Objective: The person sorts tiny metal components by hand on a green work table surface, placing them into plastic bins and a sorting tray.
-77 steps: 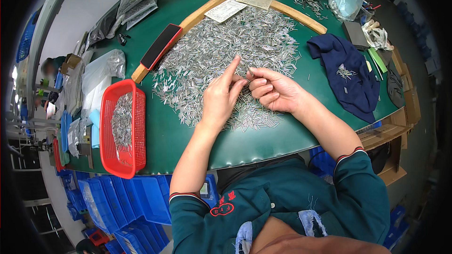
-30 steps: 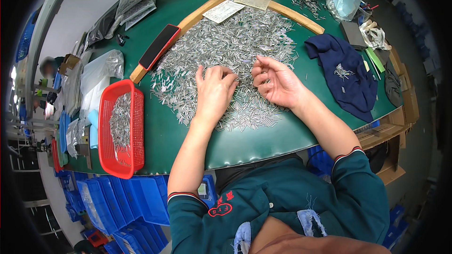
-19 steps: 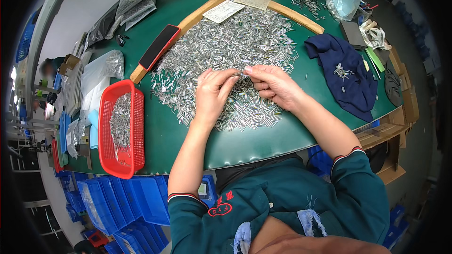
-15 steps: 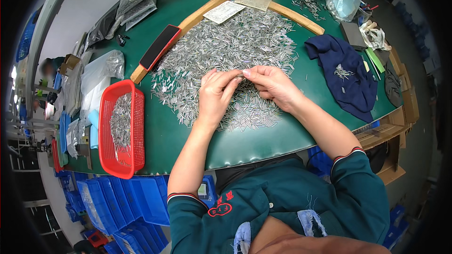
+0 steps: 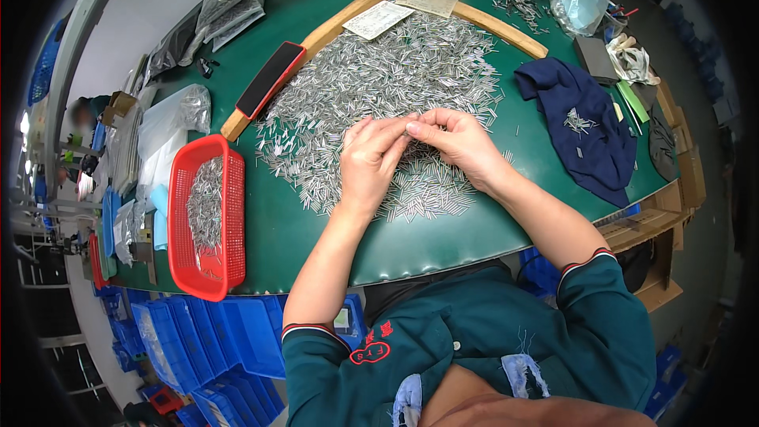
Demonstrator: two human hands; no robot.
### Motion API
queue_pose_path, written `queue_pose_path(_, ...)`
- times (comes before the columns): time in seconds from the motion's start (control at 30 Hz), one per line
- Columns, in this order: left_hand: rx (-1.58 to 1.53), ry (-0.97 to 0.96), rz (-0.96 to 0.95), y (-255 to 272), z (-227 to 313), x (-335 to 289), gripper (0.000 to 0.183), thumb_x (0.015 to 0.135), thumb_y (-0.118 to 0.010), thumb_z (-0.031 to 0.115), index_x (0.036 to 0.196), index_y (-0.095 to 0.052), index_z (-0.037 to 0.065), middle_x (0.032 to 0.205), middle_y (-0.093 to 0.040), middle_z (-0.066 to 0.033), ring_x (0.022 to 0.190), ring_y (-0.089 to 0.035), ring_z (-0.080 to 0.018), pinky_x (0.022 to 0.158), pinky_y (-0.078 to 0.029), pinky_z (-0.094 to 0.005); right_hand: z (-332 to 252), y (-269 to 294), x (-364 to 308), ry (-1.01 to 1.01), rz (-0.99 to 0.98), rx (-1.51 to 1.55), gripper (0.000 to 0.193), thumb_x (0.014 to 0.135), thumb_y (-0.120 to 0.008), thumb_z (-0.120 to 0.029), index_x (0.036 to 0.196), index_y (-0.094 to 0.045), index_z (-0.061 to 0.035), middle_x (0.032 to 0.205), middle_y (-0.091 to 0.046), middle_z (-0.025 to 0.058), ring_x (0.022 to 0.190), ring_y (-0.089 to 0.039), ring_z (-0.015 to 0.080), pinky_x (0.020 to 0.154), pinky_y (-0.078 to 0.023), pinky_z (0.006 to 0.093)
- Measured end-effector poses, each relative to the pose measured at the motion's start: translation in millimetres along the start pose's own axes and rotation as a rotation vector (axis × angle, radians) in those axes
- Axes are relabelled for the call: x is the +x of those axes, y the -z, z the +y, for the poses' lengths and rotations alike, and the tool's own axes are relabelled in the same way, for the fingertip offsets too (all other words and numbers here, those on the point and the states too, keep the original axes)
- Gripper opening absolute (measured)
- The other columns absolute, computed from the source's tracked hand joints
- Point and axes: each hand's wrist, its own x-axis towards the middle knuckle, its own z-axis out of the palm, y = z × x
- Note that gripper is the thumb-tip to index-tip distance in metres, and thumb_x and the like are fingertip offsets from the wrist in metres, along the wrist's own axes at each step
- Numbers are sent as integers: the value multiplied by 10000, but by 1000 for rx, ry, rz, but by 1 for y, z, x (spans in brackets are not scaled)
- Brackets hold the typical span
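Both my hands meet over the near part of a wide heap of small metal pins (image 5: 379, 71). My left hand (image 5: 370, 160) is closed, its thumb and fingers pinched together at the tips. My right hand (image 5: 458, 145) is closed too, thumb against fingers, touching the left fingertips. A small grey metallic sliver shows between the fingertips and looks like one of the pins; how many are held is hidden by the fingers. At my left stands a red perforated plastic basket (image 5: 234, 225) with a layer of the same pins in it.
Wooden strips (image 5: 498, 28) border the heap's far side, with paper slips (image 5: 378, 20) and a red-black tray-like piece (image 5: 270, 79) on them. A navy cloth (image 5: 585, 142) bearing a few pins lies right. Blue bins (image 5: 229, 340) stand below the green table's (image 5: 443, 249) edge.
The left hand has turned slightly and shifted a little right, and its fingers now cover more of the meeting point. The right fingers have curled closer. The basket and heap stay as they were.
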Motion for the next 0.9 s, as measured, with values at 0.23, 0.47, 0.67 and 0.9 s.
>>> queue_pose_path(0.23, -165, 197, -33, 1, 5, 0, 260, 769, -620, 50, 1025, -636, 94, 836, -648, -46, 743, -615, -163, 731, -471, -277, -6, 1, -3, -29, -3, 74, 258, 872, -546, -233, 926, -624, 7, 857, -619, 31, 820, -532, 59, 758, -415, 209)
queue_pose_path(0.47, -269, 219, -2, 1, 7, 1, 266, 779, -604, 8, 1037, -629, 70, 861, -649, -71, 733, -618, -121, 654, -489, -226, -8, 0, -5, 43, 29, -32, 274, 890, -516, -234, 902, -638, 12, 846, -627, 30, 819, -529, 55, 755, -411, 209)
queue_pose_path(0.67, -314, 226, -7, 0, 4, 0, 276, 774, -604, 3, 1040, -629, 73, 870, -650, -66, 749, -618, -121, 664, -488, -227, -7, 0, -5, 53, 39, -33, 271, 891, -516, -229, 902, -638, 13, 846, -628, 31, 816, -528, 53, 752, -411, 206)
queue_pose_path(0.9, -316, 234, -15, 1, 5, 0, 273, 779, -603, 17, 1043, -629, 79, 860, -644, -64, 735, -612, -122, 654, -484, -231, -7, -1, -5, 67, 31, -19, 243, 875, -543, -211, 907, -636, 11, 839, -629, 34, 802, -533, 54, 736, -418, 204)
